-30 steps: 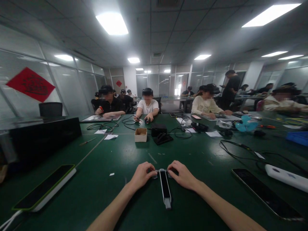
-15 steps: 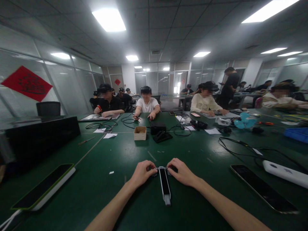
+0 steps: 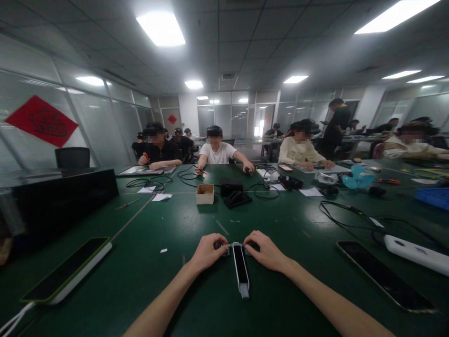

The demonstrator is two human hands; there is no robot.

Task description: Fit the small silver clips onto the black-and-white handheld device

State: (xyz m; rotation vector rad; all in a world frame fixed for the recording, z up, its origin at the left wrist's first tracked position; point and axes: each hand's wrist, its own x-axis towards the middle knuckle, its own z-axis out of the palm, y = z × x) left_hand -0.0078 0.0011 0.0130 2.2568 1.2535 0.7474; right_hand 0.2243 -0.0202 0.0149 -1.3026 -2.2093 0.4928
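A narrow white device with a black face (image 3: 241, 269) lies lengthwise on the green table (image 3: 175, 224) in front of me. My left hand (image 3: 207, 251) curls its fingers against the left side of the device's far end. Mirroring it on the right side of that end is my right hand (image 3: 265, 250), fingers bent and pinched in. What the fingertips press there is too small to make out.
A phone in a green-edged case (image 3: 65, 273) lies at near left, another phone (image 3: 382, 277) and a white power strip (image 3: 417, 254) at near right. A cardboard box (image 3: 205, 194), black gear (image 3: 235, 193) and cables sit mid-table. Several people work at the far side.
My hands and the device stay put. The person in white across the table has stretched an arm out to the right.
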